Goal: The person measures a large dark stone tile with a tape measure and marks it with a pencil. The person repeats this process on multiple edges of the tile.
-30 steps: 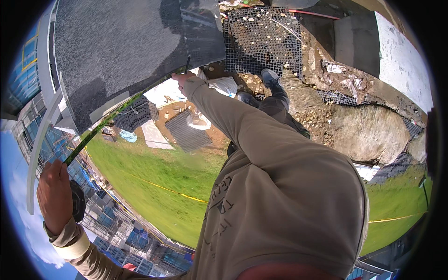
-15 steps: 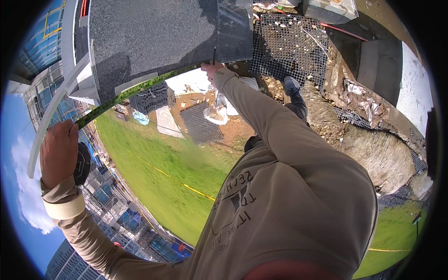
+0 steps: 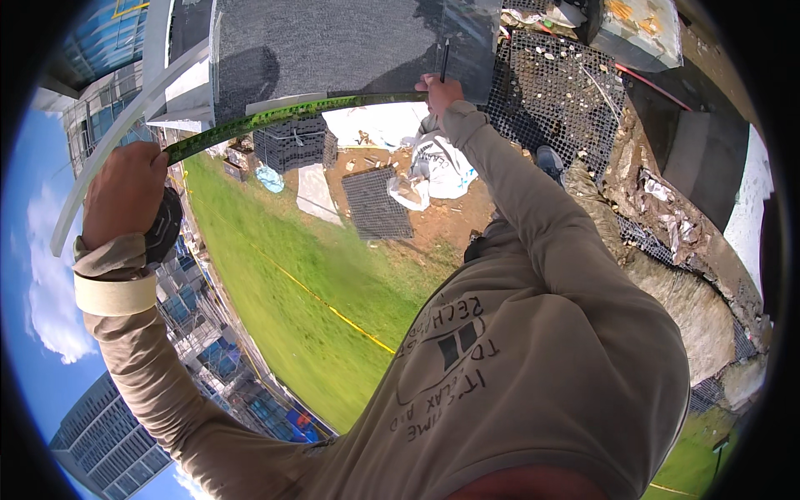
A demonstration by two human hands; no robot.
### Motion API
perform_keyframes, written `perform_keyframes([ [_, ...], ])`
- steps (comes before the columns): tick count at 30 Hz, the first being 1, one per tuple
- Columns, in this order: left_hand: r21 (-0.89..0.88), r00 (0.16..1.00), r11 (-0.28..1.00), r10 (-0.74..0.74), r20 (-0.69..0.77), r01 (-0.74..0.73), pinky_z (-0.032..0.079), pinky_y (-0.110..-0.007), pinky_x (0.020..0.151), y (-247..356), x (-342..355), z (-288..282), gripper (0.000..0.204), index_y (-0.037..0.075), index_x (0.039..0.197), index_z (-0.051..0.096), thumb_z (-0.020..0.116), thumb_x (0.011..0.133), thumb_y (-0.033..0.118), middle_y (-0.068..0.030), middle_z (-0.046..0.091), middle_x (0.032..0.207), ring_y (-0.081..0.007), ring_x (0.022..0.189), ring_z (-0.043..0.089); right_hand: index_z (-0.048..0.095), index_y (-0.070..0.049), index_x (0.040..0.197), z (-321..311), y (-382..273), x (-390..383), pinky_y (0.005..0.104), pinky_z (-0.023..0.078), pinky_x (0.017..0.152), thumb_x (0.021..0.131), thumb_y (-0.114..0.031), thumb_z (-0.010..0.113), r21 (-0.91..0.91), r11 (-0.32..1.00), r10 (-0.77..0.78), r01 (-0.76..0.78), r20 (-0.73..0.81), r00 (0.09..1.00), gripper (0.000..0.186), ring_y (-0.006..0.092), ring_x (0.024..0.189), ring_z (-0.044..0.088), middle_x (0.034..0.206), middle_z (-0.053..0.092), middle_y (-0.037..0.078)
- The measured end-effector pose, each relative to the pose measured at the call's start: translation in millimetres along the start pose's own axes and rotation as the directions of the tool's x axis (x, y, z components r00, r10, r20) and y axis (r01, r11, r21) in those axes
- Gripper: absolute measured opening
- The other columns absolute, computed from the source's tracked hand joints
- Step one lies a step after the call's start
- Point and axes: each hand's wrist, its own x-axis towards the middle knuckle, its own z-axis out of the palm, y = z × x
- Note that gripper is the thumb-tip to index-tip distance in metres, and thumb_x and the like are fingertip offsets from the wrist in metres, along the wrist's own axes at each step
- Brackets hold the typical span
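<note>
Fingers closed, my left hand [image 3: 125,187] grips a tape measure, its black case [image 3: 164,227] hanging below the palm. The green tape blade [image 3: 292,111] runs from there along the near edge of a dark grey slab [image 3: 333,50] to my right hand [image 3: 442,92]. That hand is closed at the slab's edge, by the blade's far end, with a dark pencil [image 3: 446,57] sticking up from the fingers. Whether it also pinches the blade is unclear. A roll of cream tape [image 3: 115,296] circles my left wrist. Behind my left hand passes a long pale strip [image 3: 83,179].
Black plastic grid mats [image 3: 554,92] strewn with stones lie beyond my right arm. Below the slab are stacked black grid panels [image 3: 293,143], white bags [image 3: 442,167] and bare soil. Grass with a yellow line [image 3: 321,304] stretches lower down. A concrete block [image 3: 637,33] stands far right.
The view has shifted, so slab and ground sit further right. My right hand has slid a little along the slab edge, away from the left. Both hands keep their holds.
</note>
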Motion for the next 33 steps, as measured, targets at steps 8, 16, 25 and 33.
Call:
perform_keyframes([
  [8,-0.005,1.000,1.000,-0.011,0.028,0.011,0.046,-0.051,0.074,4,-4,-7,0.024,0.001,0.088,0.064,0.055,0.092,0.023,-0.0225,0.063,0.085,-0.0439,0.084,0.059,0.069,-0.002,0.106,-78,50,68,0.0413,0.051,0.077,0.087,-0.032,0.061,-0.521,0.825,0.171,-0.217,-0.136,0.976,0.036,0.0318,0.087,0.068,0.092,0.071,0.020],
  [16,-0.027,0.994,0.994,-0.100,0.043,0.101,0.046,-0.048,0.080,0,-8,-3,0.025,-0.001,0.099,0.064,0.054,0.095,0.022,-0.0221,0.063,0.094,-0.0427,0.089,0.059,0.073,-0.007,0.099,-78,127,114,0.0384,0.050,0.073,0.083,-0.024,0.073,-0.668,0.744,-0.055,0.017,-0.035,0.998,0.023,0.0231,0.082,0.067,0.088,0.072,0.011],
  [25,0.038,0.995,0.996,-0.083,0.053,0.081,0.043,-0.044,0.071,-1,-6,-1,0.019,-0.005,0.097,0.058,0.053,0.097,0.014,-0.0205,0.057,0.085,-0.0395,0.076,0.054,0.071,-0.003,0.083,-68,157,128,0.0339,0.050,0.071,0.082,-0.018,0.076,-0.411,0.911,-0.087,0.011,-0.166,0.982,0.015,0.0165,0.076,0.064,0.079,0.070,0.009],
  [33,-0.045,0.964,0.986,-0.149,0.222,0.163,0.043,-0.041,0.078,-30,-6,-9,0.023,-0.003,0.104,0.057,0.052,0.100,0.019,-0.0207,0.057,0.095,-0.0354,0.085,0.054,0.069,-0.007,0.078,-61,141,117,0.0364,0.052,0.068,0.075,-0.024,0.079,-0.399,0.916,-0.127,0.046,-0.179,0.976,0.020,0.0214,0.073,0.066,0.077,0.070,0.012],
])
